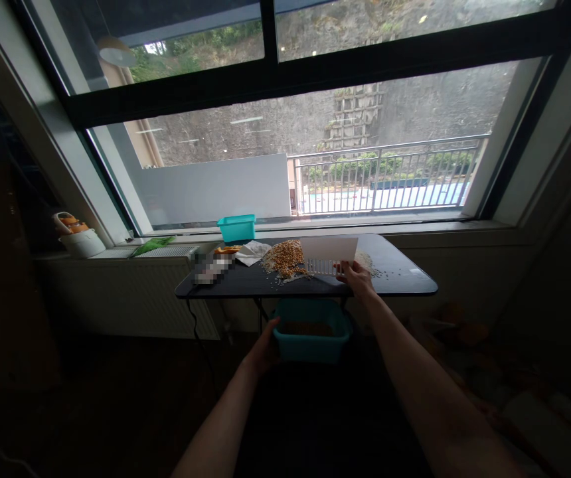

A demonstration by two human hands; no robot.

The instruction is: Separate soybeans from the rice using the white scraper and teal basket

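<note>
Left hand: I clasp the teal bin below the table; right hand: I pinch the white board beside corn kernels.

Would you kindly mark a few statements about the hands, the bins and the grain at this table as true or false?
1. The left hand holds a teal bin below the edge of the table. True.
2. The right hand grips a white slotted board. True.
3. The yellow kernels lie inside a bin. False: they are piled on the table top, left of the board.
4. The second teal bin stands on the floor. False: it stands on the windowsill.
</note>
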